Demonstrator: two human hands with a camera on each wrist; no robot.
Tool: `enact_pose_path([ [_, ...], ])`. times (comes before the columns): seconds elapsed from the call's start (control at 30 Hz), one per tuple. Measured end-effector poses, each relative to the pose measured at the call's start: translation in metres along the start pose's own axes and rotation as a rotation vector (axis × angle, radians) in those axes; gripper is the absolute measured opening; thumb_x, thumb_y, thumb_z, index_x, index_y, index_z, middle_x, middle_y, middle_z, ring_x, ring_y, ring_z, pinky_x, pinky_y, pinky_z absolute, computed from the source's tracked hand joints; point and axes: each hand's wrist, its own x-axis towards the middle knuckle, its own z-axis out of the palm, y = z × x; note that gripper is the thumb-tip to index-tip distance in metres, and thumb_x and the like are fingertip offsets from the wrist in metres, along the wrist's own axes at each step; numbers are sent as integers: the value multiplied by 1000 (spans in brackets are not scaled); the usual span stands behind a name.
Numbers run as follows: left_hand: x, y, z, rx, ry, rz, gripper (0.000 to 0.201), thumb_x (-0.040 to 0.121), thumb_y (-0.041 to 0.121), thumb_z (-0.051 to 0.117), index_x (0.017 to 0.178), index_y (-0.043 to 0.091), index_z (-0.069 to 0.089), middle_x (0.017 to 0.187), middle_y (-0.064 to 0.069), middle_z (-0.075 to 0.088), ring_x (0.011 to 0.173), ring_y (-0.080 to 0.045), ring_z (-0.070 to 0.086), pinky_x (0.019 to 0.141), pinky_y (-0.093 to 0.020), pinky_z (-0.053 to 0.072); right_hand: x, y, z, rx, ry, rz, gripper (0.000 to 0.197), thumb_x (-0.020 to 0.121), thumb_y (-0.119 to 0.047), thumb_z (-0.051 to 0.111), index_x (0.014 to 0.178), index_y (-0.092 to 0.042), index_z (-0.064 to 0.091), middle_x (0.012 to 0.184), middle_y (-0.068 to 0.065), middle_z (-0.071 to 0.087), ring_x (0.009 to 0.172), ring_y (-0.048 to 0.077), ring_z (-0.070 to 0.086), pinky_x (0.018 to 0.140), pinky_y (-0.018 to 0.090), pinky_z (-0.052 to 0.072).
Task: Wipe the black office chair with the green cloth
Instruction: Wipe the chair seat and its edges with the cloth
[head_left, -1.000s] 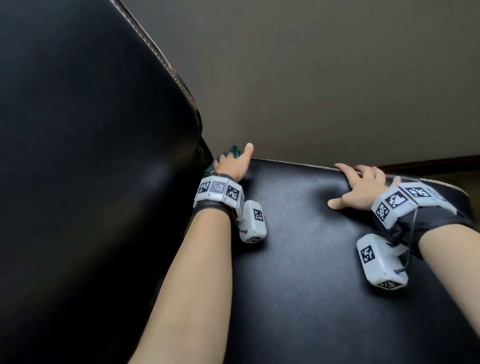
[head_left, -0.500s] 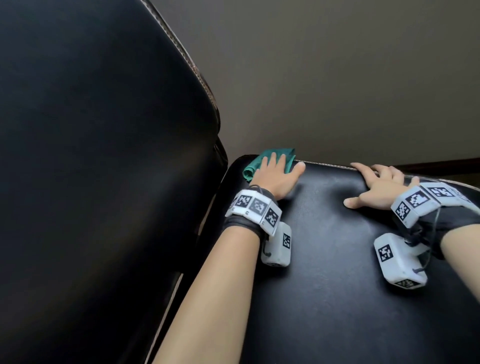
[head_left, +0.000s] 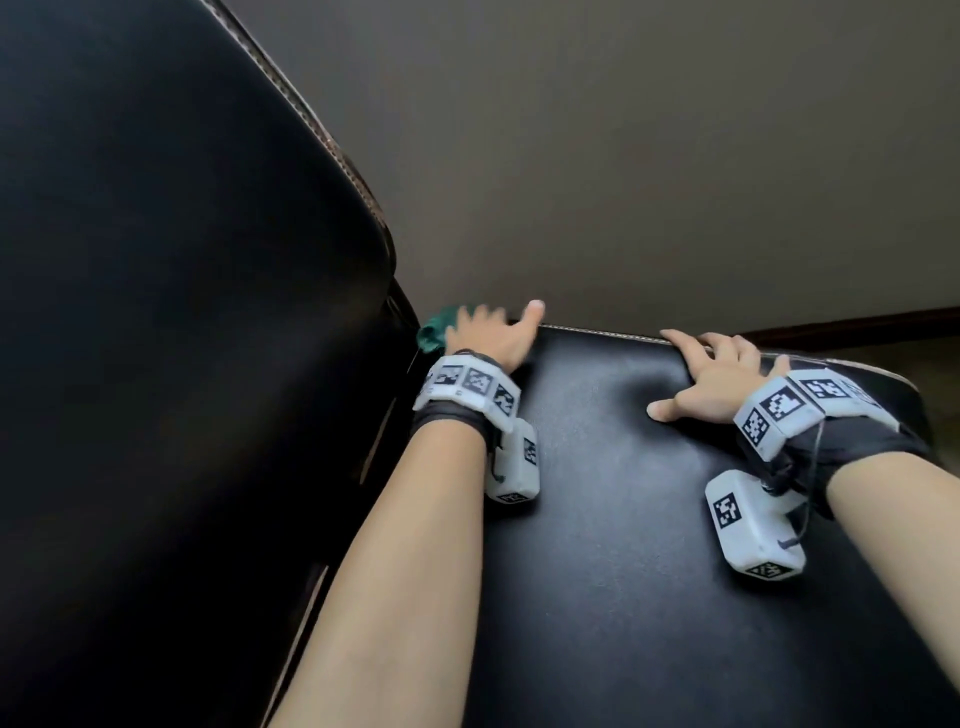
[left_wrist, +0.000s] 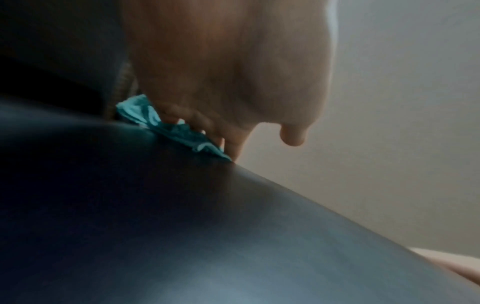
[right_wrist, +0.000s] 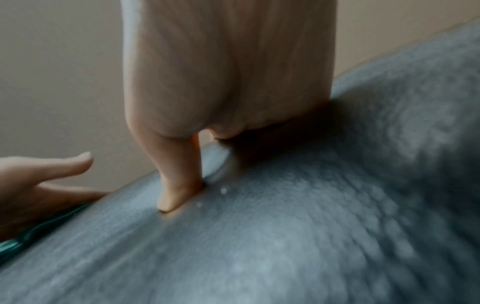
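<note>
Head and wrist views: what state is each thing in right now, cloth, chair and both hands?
green cloth: bunched, pressed on the seat at the gap by the backrest.
left hand: fingers on the cloth, thumb out.
right hand: spread flat, bracing on the seat's far edge, holding nothing.
black office chair: seat bare apart from hands and cloth.
</note>
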Motion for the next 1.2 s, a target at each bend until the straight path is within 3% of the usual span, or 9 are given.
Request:
enact_pose_path([
  [0.1, -5, 26, 10, 39, -56, 107, 71, 94, 60, 16, 145, 13, 33, 154, -8, 25, 144, -29, 11, 115, -46, 8, -1, 0, 0, 13, 10, -3, 91, 76, -54, 65, 144, -46, 6, 155, -1, 4, 143, 24, -8, 110, 57, -2],
  [0.23, -1, 9, 7, -48, 29, 67, 73, 96, 56, 22, 149, 7, 14, 158, -11, 13, 145, -27, 7, 118, -39, 8, 0, 1, 0, 19, 17, -7, 90, 75, -55, 65, 143, -48, 6, 155, -1, 4, 143, 23, -8, 110, 57, -2],
  [0.3, 1, -15, 3, -57, 70, -22, 76, 96, 57, 24, 150, 6, 10, 158, -13, 4, 146, -27, 1, 118, -38, 4, 0, 2, 1, 18, 10, -7, 90, 75, -56, 64, 143, -48, 5, 155, -2, 3, 143, 22, -8, 110, 57, -3],
  [0.4, -2, -41, -3, -133, 72, -111, 74, 96, 56, 26, 151, 10, 9, 158, -15, 0, 145, -29, -3, 116, -36, -1, 1, 3, 2, 17, 16, -7, 90, 74, -57, 64, 143, -49, 5, 155, -2, 3, 143, 22, -9, 110, 57, -2],
  [0.63, -22, -33, 3, -49, 14, -2, 73, 95, 58, 25, 151, 13, 10, 159, -10, -1, 145, -30, -4, 117, -40, 0, 1, 1, 0, 11, 19, 0, 90, 75, -56, 64, 143, -48, 6, 155, -1, 4, 143, 23, -8, 110, 57, -1],
  [0.83, -9, -39, -5, -17, 15, 63, 64, 96, 54, 23, 148, 17, 27, 156, -10, 20, 143, -27, 16, 117, -41, 13, 0, 2, 0, 20, 17, -2, 90, 75, -55, 65, 143, -47, 6, 155, -1, 4, 143, 23, -8, 110, 57, -2],
  [0.97, 10, -38, -14, -8, -62, 24, 60, 98, 50, 17, 150, 21, 22, 157, -11, 12, 145, -29, 9, 118, -41, 8, 0, 2, 0, 25, 13, -2, 91, 75, -55, 65, 143, -48, 6, 155, -1, 3, 143, 23, -9, 110, 57, -3],
  [1.1, 8, -28, -12, -21, -3, 11, 67, 94, 57, 20, 141, 14, 41, 146, -15, 37, 136, -33, 29, 113, -43, 22, 0, 2, 1, 20, 6, -4, 91, 75, -55, 65, 143, -47, 5, 155, -2, 3, 143, 23, -9, 110, 57, -2],
  [1.2, -13, -20, 1, -34, 48, 71, 70, 93, 59, 25, 141, 10, 40, 148, -11, 35, 137, -31, 27, 112, -44, 24, 0, 1, 1, 24, 9, 0, 91, 75, -55, 65, 143, -48, 5, 155, -1, 3, 143, 23, -9, 110, 57, -3],
])
